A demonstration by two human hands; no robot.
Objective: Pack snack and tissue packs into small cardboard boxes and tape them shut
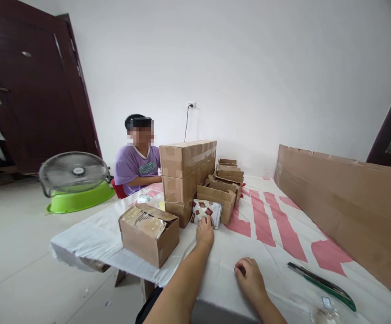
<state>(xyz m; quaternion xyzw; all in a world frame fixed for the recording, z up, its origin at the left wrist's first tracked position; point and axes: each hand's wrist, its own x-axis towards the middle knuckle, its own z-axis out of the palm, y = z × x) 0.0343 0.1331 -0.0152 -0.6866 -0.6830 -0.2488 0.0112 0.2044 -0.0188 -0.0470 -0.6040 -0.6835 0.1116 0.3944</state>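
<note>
My left hand [205, 230] reaches forward, its fingers resting against the front of a small stack of white packets [208, 211] with dark red diamond shapes. I see no packet lifted in it. The packets stand upright, leaning at an open cardboard box [227, 204]. My right hand [250, 275] rests on the white cloth closer to me, fingers loosely curled in, with nothing visible in them. To the left of my left hand sits a cardboard box [141, 240] with taped, slightly raised top flaps.
A wall of stacked taped boxes [182, 162] stands mid-table, with open boxes [229, 173] behind. A green box cutter [322, 285] and clear plastic [326, 312] lie at right. A large cardboard sheet [344, 202] borders the right. Across sits a person [136, 164]; a fan [77, 171] is left.
</note>
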